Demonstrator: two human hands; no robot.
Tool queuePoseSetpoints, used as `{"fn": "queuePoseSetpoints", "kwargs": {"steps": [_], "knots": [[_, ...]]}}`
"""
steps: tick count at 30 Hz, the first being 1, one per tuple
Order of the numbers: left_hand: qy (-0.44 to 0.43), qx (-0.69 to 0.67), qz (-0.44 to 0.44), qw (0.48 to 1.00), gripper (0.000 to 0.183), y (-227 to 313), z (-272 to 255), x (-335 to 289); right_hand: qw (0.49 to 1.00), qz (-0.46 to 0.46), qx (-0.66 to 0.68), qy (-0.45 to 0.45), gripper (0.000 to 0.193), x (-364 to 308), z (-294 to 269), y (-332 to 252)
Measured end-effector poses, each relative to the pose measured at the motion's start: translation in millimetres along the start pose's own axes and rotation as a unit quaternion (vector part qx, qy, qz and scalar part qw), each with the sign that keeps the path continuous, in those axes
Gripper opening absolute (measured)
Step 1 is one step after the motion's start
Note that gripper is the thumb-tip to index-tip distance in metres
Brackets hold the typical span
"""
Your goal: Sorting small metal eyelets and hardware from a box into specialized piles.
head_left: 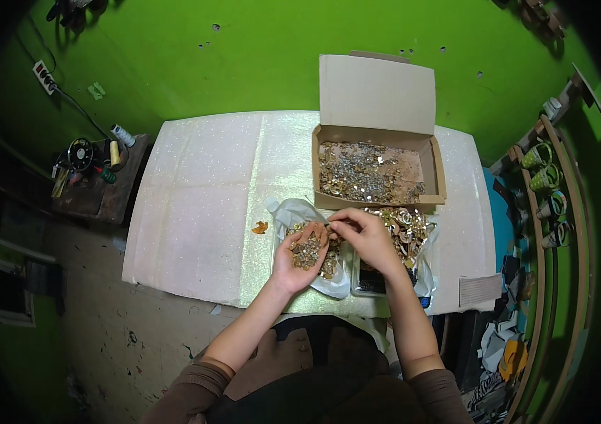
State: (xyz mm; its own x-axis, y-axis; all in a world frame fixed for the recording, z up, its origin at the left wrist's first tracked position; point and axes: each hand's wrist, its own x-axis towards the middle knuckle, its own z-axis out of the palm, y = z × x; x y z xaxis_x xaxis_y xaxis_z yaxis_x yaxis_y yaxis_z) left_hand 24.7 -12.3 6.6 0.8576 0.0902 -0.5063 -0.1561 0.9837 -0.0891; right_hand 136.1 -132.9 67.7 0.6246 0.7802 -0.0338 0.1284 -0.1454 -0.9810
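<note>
My left hand (288,272) is cupped palm up and carries a heap of small shiny metal pieces (305,252), gold and silver. Beneath it lies a white plastic bag (340,284) holding more such pieces. My right hand (365,239) meets the left fingertips, its thumb and fingers pinched together; whatever they hold is too small to make out. Under the right wrist stands a clear tray (369,292) with dark contents and larger gold and silver metal fittings (405,230). Just behind, an open cardboard box (383,201) holds many small metal pieces.
A white glittery cloth (201,184) covers the table. An orange-brown scrap (260,227) lies left of the bag, a grey ridged sheet (480,290) near the right edge. At left, a small dark table (96,201) bears thread spools. Green sandals (542,177) hang on a wooden rack at right.
</note>
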Motion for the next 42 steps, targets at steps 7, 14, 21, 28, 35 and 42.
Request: {"fn": "queuePoseSetpoints", "kwargs": {"steps": [7, 14, 21, 28, 35, 42], "knots": [[-0.001, -0.041, -0.014, 0.999, 0.025, -5, 3, 6, 0.993, 0.011, -0.006, 0.115, 0.015, -51, -51, 20], [0.002, 0.003, -0.027, 1.0, 0.023, -12, 5, 12, 0.965, 0.101, -0.211, 0.118, 0.014, -94, -58, 34], [-0.011, 0.01, -0.036, 0.999, 0.025, -15, 3, 15, 0.992, 0.092, 0.007, 0.085, 0.016, -112, -44, 73], [-0.007, -0.004, -0.021, 1.0, 0.026, -10, 1, 7, 0.918, 0.152, -0.345, 0.119, 0.018, -114, -48, 60], [-0.024, -0.024, -0.001, 0.999, 0.027, 2, -8, 1, 0.964, -0.075, -0.241, 0.078, 0.02, -63, 1, 28], [-0.031, 0.062, 0.035, 0.997, 0.034, 5, -13, -6, 0.93, -0.191, -0.314, -0.02, 0.022, -30, 65, 20]]}}
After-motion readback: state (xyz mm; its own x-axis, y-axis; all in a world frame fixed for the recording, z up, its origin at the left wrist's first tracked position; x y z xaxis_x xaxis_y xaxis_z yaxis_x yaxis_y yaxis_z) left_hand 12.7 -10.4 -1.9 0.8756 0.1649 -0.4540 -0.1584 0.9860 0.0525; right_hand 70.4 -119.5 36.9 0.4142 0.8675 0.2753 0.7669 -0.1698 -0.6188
